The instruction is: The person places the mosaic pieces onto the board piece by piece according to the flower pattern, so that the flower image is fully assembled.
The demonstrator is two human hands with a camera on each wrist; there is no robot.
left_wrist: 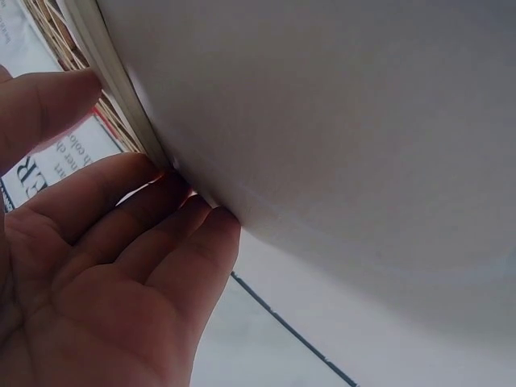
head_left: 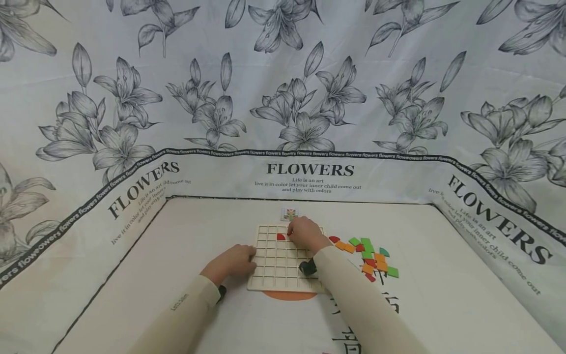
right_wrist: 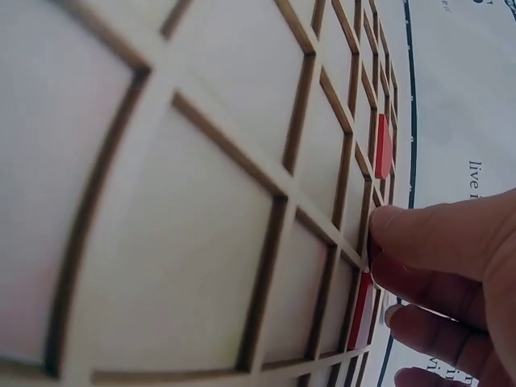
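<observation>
A pale wooden grid board (head_left: 276,282) lies on the table, with a red quarter-round tile (head_left: 281,237) in one of its far cells. My left hand (head_left: 234,261) rests against the board's left edge. In the left wrist view its slightly bent fingertips (left_wrist: 218,230) touch that edge, thumb apart from them. My right hand (head_left: 308,233) reaches over the far rows and pinches a small red tile (head_left: 289,234) at the board surface, mostly covered by the fingers. Another red tile (right_wrist: 360,310) sits in a cell beside these fingertips in the right wrist view.
Loose tiles in green, orange, red and teal lie right of the board, among them an orange tile (head_left: 381,266) and a green tile (head_left: 392,272). Beyond the board's far edge lies a small picture card (head_left: 289,214). Flower-printed cloth walls (head_left: 309,184) enclose the table.
</observation>
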